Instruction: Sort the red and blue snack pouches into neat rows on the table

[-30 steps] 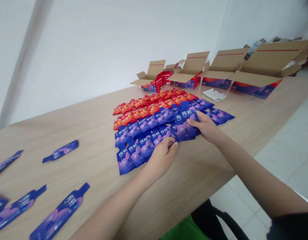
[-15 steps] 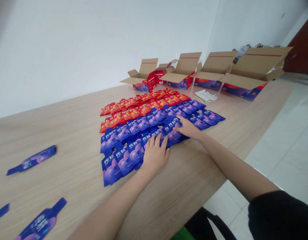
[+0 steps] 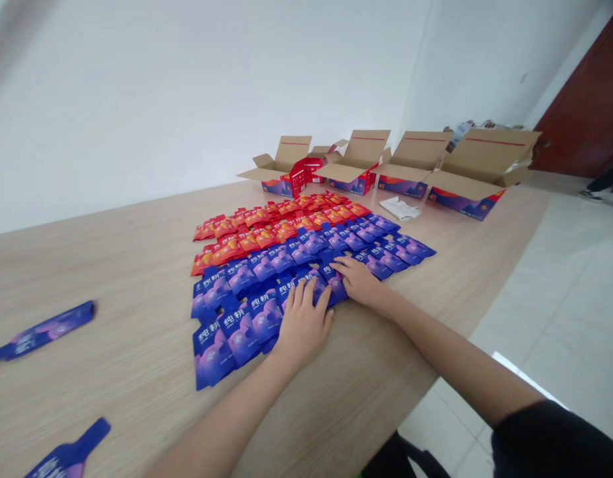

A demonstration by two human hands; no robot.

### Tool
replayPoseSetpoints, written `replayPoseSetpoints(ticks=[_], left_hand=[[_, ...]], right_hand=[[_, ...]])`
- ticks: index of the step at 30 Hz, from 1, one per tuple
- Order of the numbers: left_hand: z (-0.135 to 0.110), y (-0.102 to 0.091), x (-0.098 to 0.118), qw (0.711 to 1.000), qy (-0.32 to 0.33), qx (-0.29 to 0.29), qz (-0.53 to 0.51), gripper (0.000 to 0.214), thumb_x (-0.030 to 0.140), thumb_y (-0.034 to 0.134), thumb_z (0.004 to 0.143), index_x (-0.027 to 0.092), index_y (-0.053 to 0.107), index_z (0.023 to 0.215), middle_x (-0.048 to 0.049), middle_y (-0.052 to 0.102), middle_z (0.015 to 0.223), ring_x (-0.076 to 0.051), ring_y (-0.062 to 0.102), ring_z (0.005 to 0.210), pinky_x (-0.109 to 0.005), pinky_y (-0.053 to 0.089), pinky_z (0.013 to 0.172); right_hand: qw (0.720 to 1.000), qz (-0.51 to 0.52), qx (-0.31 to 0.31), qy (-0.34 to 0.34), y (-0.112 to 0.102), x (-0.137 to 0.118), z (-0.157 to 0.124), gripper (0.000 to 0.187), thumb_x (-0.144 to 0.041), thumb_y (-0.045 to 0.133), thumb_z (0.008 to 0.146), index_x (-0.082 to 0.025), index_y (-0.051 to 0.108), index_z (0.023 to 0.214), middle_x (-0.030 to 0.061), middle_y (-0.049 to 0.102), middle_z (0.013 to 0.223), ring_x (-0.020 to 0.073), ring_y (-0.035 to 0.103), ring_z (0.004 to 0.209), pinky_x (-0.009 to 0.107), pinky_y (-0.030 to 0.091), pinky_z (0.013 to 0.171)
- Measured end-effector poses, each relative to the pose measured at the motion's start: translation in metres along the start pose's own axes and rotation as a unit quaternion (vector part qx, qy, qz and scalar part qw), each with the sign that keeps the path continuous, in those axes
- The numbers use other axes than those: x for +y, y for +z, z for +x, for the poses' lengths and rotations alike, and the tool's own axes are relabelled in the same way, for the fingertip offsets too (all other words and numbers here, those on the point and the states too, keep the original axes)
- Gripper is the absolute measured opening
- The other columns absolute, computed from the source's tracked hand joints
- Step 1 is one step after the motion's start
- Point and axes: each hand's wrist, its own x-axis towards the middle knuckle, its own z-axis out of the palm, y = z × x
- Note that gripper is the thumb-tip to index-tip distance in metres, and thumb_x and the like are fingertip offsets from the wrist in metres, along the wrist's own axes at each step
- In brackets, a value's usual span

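Note:
Overlapping rows of blue packets (image 3: 263, 318) with purple fruit prints lie on the table, with rows of red packets (image 3: 259, 236) behind them. My left hand (image 3: 304, 325) rests palm down on the front blue row, its fingers spread over the packets. Close by on the right, my right hand (image 3: 360, 282) touches a blue packet in the same row with stretched fingertips. The thumb side of that hand is partly hidden, and no packet is lifted.
Several open printed cartons (image 3: 466, 199) line the far side of the table (image 3: 137, 265). A white cloth (image 3: 400, 208) lies before them. Flat blue pieces with narrow ends, one a long strip (image 3: 48, 330), lie at the left. A person's foot (image 3: 591, 194) shows far right.
My right hand has slid left along the front blue row, closer to my left hand. The left hand stays on the packets. The view has tilted and shifted slightly.

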Motion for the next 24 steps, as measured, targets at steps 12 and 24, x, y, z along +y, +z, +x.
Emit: replayPoseSetpoints(ticks=[12, 24], left_hand=[[-0.202, -0.192, -0.140, 0.903, -0.395, -0.074, 0.152, 0.044, 0.048, 0.040, 0.091, 0.017, 0.066, 0.110, -0.0153, 0.066, 0.109, -0.035, 0.061, 0.102, -0.048, 0.044, 0.094], [-0.279, -0.186, -0.151, 0.798, -0.535, -0.116, -0.252, 0.039, 0.054, 0.073, 0.060, 0.024, 0.072, 0.085, -0.0048, 0.074, 0.076, -0.035, 0.069, 0.076, -0.038, 0.050, 0.067]], right_hand=[[0.980, 0.162, 0.035, -0.112, -0.024, -0.081, -0.014, 0.023, -0.015, 0.046, 0.084, -0.023, 0.066, 0.092, 0.0071, 0.067, 0.103, 0.0241, 0.063, 0.102, 0.042, 0.048, 0.094], [0.943, 0.223, -0.133, -0.209, 0.005, -0.224, -0.021, 0.033, -0.003, 0.041, 0.083, -0.022, 0.066, 0.094, 0.0043, 0.069, 0.096, 0.0174, 0.063, 0.093, 0.032, 0.049, 0.086]])
